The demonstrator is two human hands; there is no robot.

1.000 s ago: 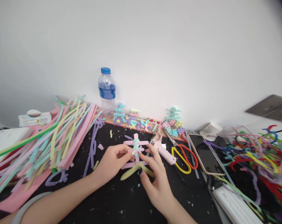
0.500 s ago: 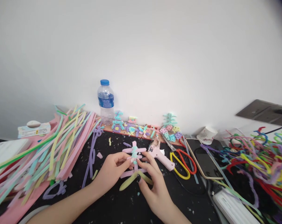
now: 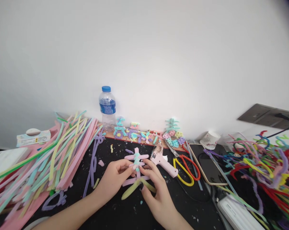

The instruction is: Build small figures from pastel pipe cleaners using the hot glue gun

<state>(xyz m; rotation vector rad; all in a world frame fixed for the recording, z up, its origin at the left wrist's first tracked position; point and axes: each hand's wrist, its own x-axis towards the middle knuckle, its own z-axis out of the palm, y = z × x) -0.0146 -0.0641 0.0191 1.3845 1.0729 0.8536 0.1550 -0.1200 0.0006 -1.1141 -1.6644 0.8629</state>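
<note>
Between my two hands lies a pipe-cleaner figure (image 3: pixel 136 158), with pink crossbars, a mint strand wound around its upright stem and two yellow-green loops at the near end. My left hand (image 3: pixel 117 175) pinches its middle from the left, thumb and fingers closed on it. My right hand (image 3: pixel 156 185) grips it from the right, the thumb by the yellow-green loops and the fingers on the stem. Parts of the crossbars are hidden behind my fingers. Just beyond my right hand rests a pink glue gun (image 3: pixel 163 161), beside scissors (image 3: pixel 182 167) with yellow and red handles.
Pastel pipe cleaners (image 3: pixel 70 150) pile up on the left, brightly coloured ones (image 3: pixel 266 172) on the right. A water bottle (image 3: pixel 107 108) stands by the wall near small finished pieces (image 3: pixel 171 132). A phone (image 3: pixel 208 166), paper cup (image 3: pixel 210 140) and white power strip (image 3: pixel 240 212) sit on the right.
The view has tilted slightly, so most things appear a little lower and further left. Both hands keep their hold on the pipe-cleaner figure, with hardly any change in finger position.
</note>
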